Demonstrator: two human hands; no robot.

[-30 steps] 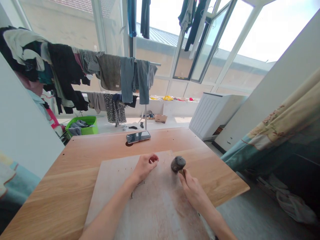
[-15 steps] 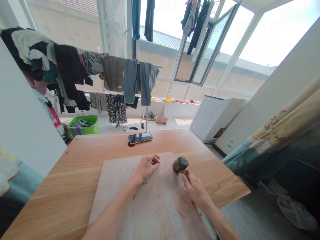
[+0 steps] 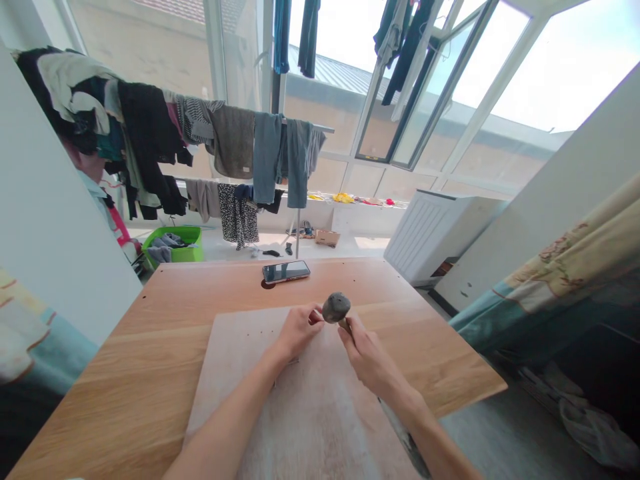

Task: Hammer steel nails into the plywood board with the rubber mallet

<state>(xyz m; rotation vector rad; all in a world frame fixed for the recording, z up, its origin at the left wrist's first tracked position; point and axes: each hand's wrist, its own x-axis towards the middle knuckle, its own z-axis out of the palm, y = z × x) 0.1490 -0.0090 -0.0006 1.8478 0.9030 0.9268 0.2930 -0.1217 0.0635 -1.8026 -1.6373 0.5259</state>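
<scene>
My right hand (image 3: 369,355) is closed around the handle of a mallet (image 3: 336,307) with a dark, rounded head. The head is raised over the far part of a pale wooden board (image 3: 310,420), right beside my left fingertips. My left hand (image 3: 299,328) rests low over the board, thumb and fingers pinched together. Whatever they hold, if anything, is too small to make out behind the mallet head. Small nails (image 3: 293,361) lie loose by my left wrist. A short row of small dark marks (image 3: 261,333) runs along the board left of that hand.
The board lies on a wooden table (image 3: 135,373). A phone (image 3: 286,271) lies near the far edge. Beyond stand a drying rack with clothes (image 3: 233,143), a green basket (image 3: 193,252) and a white cabinet-like unit (image 3: 420,233). A curtain (image 3: 555,267) hangs at right.
The mallet and my right hand have moved left and slightly up, close to my left fingertips. My left fingers have moved slightly right to where a thin upright nail stood. The view has shifted slightly.
</scene>
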